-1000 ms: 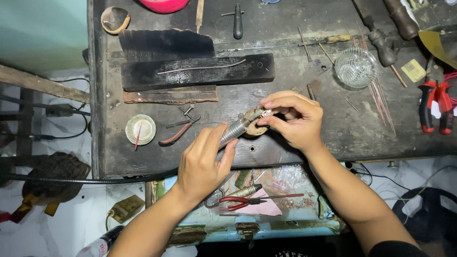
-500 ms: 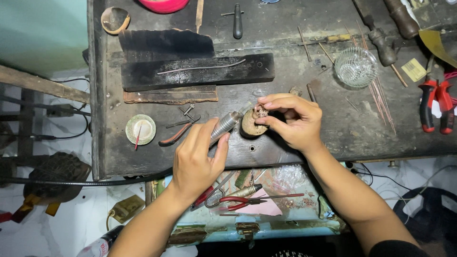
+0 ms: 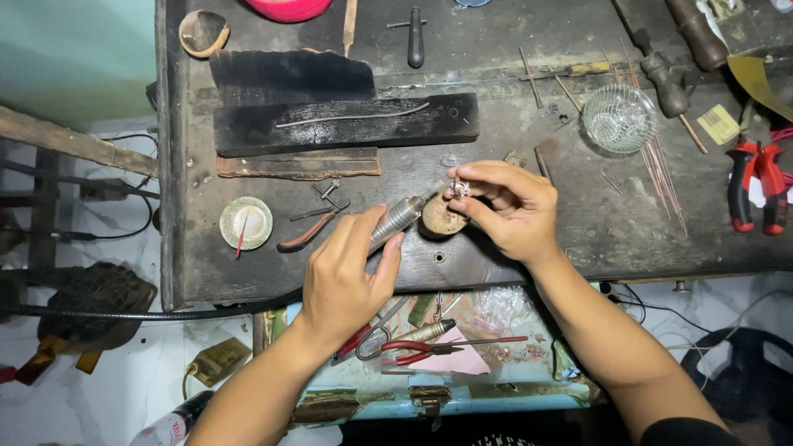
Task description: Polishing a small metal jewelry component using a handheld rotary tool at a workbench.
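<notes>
Seen from above, a person works at a dark, scarred workbench. The left hand is wrapped closed around a metal rotary handpiece, its tip angled up and to the right. The right hand pinches a small silvery ring-like piece between thumb and fingertips, holding it just above a small round wooden peg at the bench's front edge.

Compared with a second ago, the left hand has drawn back toward the bench edge and the handpiece tip now sits slightly apart from the piece, while the right hand has raised and turned it. This looks like a pause in grinding to check or reposition the piece.

A glass bowl and red-handled pliers lie well apart to the right.
</notes>
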